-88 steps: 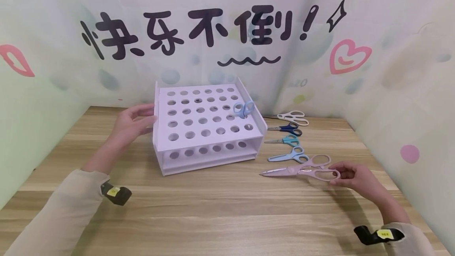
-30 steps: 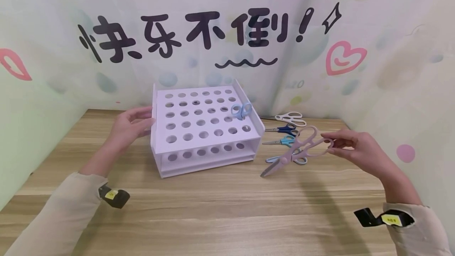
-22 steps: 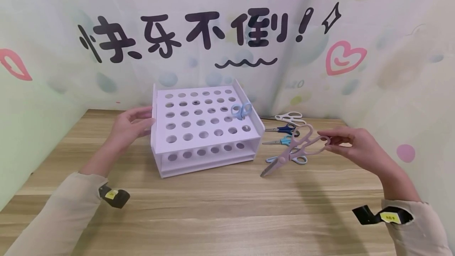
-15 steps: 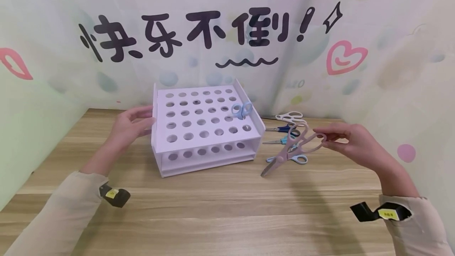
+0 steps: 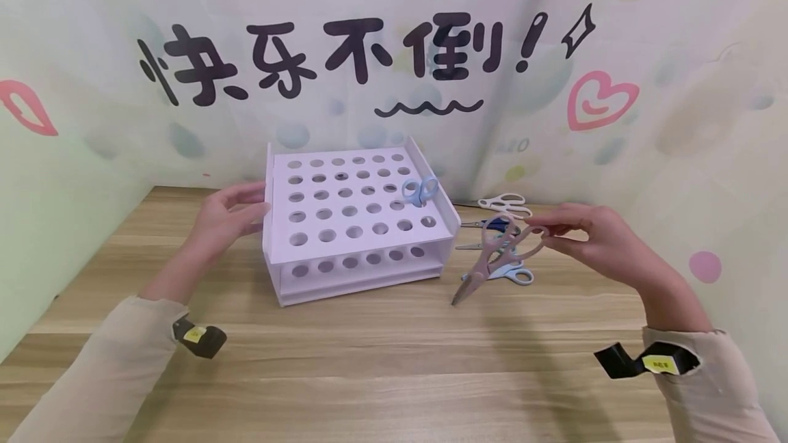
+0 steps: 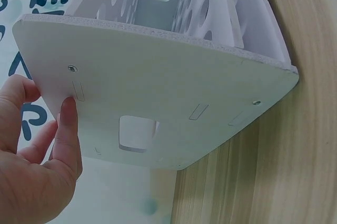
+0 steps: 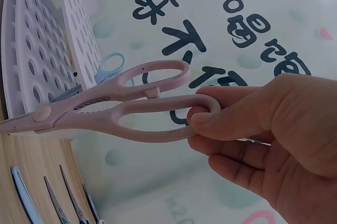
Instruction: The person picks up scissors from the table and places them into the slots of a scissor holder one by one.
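Note:
My right hand (image 5: 594,234) pinches one handle loop of the pink scissors (image 5: 490,262) between thumb and fingers. The scissors slant, handles raised and blades down toward the tabletop; whether the tip touches the wood I cannot tell. In the right wrist view the thumb lies over the end of the loop. My left hand (image 5: 224,221) touches the left side panel of a white rack (image 5: 363,234) full of round holes. From the left wrist view, its fingertips (image 6: 68,111) rest against that panel (image 6: 131,77) and its edge. Light-blue scissors (image 5: 420,191) stand in a hole at the rack's right side.
Right of the rack, white scissors (image 5: 507,202), dark blue scissors (image 5: 495,224), turquoise scissors, and light-blue scissors (image 5: 522,275) lie in a column, partly covered by the pink pair. A printed cloth (image 5: 345,108) hangs behind the wooden table (image 5: 345,374).
The pink scissors have been lifted from lying flat and tilted steeper, handles swinging up and left with my right hand. My left hand stays at the rack.

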{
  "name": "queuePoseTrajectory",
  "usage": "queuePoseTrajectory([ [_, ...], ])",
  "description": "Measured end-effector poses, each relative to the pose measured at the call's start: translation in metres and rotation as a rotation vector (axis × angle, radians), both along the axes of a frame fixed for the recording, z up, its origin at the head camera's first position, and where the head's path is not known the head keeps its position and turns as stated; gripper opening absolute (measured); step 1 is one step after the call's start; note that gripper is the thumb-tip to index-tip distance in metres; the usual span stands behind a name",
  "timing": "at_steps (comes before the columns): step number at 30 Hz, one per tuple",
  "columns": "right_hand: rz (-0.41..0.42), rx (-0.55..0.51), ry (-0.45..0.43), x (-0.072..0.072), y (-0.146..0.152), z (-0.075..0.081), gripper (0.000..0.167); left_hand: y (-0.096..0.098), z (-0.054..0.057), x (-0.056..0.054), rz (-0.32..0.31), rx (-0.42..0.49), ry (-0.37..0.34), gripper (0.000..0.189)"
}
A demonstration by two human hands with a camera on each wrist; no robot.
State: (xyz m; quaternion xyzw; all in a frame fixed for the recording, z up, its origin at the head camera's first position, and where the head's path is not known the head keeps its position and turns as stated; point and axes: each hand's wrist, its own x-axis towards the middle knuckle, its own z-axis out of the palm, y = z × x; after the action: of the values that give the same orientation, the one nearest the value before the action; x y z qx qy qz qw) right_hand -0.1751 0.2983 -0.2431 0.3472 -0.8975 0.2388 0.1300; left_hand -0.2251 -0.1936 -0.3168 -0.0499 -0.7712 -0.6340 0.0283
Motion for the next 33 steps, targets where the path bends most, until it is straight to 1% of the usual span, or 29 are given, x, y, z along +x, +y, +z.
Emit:
queuePoseTrajectory([
  [4,-0.004,-0.005,0.002,0.0,-0.005,0.002,0.038,0.001,0.001,0.001,0.002,0.007,0.002,0.054],
  [10,0.003,0.004,0.013,-0.004,-0.013,0.006,0.035,0.003,0.003,0.001,0.0,0.014,0.01,0.054],
  [17,0.064,-0.008,0.0,-0.011,-0.027,0.01,0.032,0.003,0.003,0.001,0.0,0.002,0.004,0.054],
  [24,0.089,0.022,-0.007,-0.017,-0.042,0.015,0.034,0.002,0.001,0.0,-0.002,0.012,-0.001,0.055],
  [30,0.12,0.007,-0.044,-0.024,-0.054,0.022,0.034,0.001,0.0,-0.002,0.002,-0.005,-0.002,0.056],
  [33,0.145,-0.004,-0.049,-0.027,-0.059,0.027,0.032,0.001,0.0,0.0,0.003,0.01,0.0,0.056],
])
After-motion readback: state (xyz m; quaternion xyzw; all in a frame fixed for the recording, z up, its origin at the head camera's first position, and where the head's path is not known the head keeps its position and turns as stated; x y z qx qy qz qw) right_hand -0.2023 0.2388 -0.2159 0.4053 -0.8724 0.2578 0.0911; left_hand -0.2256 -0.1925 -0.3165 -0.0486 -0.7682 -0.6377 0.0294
